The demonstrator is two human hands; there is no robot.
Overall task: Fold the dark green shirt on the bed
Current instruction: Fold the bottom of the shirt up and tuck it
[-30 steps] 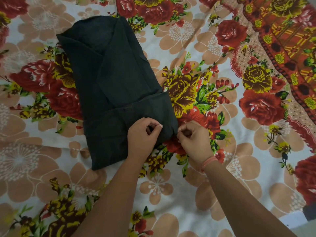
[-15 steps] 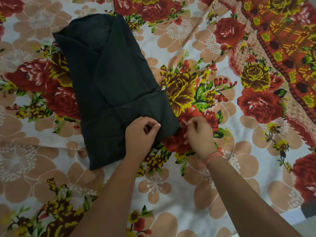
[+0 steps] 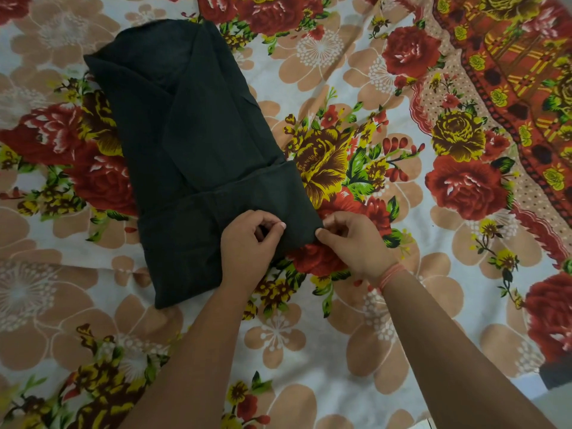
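The dark green shirt (image 3: 192, 144) lies on the bed as a long narrow strip, running from the upper left down toward me, with its near end turned over into a band. My left hand (image 3: 249, 243) rests on that band with fingers curled and pinches the cloth. My right hand (image 3: 353, 243) sits just to its right and pinches the band's right corner between thumb and fingers. A pink thread is tied round my right wrist.
The floral bedsheet (image 3: 340, 335) with red and yellow roses covers the whole bed. A patterned orange and red border (image 3: 510, 72) runs along the upper right. The bed's edge (image 3: 551, 382) shows at the lower right.
My right hand shifted left from the sheet back to the shirt's right corner and took hold of it. The left hand stayed on the folded band.
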